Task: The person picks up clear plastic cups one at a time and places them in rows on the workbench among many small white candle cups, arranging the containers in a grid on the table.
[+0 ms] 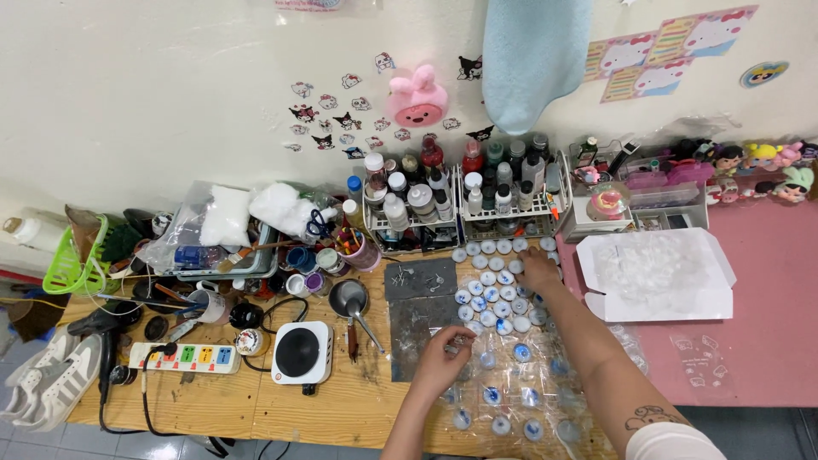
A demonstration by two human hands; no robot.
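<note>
Our left hand [443, 356] pinches a small clear piece [461, 342] over the plastic sheet [511, 388]; our right hand [540, 270] rests, fingers down, on the clustered round caps [492, 294] near the bottle racks [460, 213].

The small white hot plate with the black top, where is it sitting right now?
The hot plate sits on the wooden table, left of the person's left hand, between the white power strip and the dark metal sheet.

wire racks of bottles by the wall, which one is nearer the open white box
The right-hand wire rack, under the blue towel. It stands closer to the open white box than the left rack, which sits beside the brush cup.
</note>
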